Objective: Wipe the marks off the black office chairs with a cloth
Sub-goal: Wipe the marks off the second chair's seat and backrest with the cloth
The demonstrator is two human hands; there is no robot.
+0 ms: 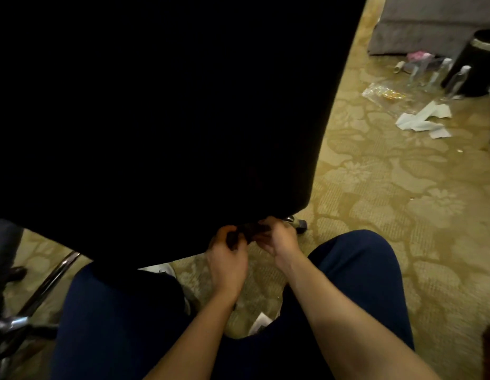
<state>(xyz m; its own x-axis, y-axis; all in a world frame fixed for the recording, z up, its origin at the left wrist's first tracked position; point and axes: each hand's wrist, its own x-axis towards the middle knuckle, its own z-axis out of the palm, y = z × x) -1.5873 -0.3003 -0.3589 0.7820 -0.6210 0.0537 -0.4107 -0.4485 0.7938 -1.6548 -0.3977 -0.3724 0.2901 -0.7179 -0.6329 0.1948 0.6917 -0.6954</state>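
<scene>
Both hands meet at the lower edge of the black chair back (161,105); the left hand (228,256) has its fingers curled round a small dark cloth (248,233), and the right hand (278,239) pinches the other end of the same cloth with bent fingers; the cloth lies bunched between them, touching or just under the chair's bottom rim, too dark to tell which. Bare forearms run back toward the camera between two knees in dark blue trousers (356,270). The chair back fills the upper left of the view, its right edge slanting down to a rounded lower corner just above the hands; a chrome chair base (43,292) shows at the lower left, close to the left knee. To the right of the chair's edge the patterned floor (389,215) lies open as far as the far right corner, where white paper scraps (424,119), clear bottles (441,72), a plastic wrapper (386,94) and a dark bin (476,64) sit near a grey sofa base (419,28).
</scene>
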